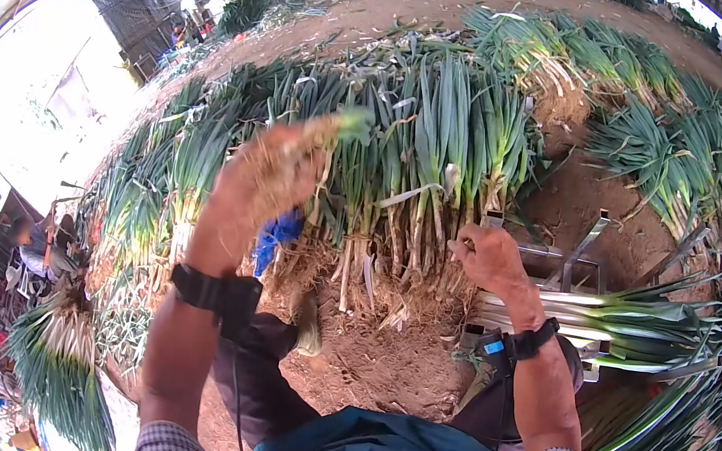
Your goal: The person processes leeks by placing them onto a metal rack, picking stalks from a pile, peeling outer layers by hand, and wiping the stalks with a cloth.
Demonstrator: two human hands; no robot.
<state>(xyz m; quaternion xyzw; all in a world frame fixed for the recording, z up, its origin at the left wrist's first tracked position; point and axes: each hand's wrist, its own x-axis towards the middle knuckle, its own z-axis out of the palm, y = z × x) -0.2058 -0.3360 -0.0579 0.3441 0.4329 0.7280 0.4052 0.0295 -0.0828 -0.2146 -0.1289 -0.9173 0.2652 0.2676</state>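
My left hand (271,169) is raised over the heap of green onions (452,127), blurred by motion, its fingers closed around a small clump of roots and leafy scraps (334,127). Below that hand hangs a blue cloth or bag (279,236). My right hand (492,261) has curled fingers beside a metal frame (576,269), at the right end of the heap; whether anything is between the fingertips is too small to tell. Trimmed stalks with white stems (592,317) lie across the frame just below and right of it.
More onion bundles (663,169) lie at the right, and long leaves (685,447) spread at the lower right. A bundle (67,349) sits at the lower left. A person (41,250) is at the far left. Brown soil (376,370) shows between my legs.
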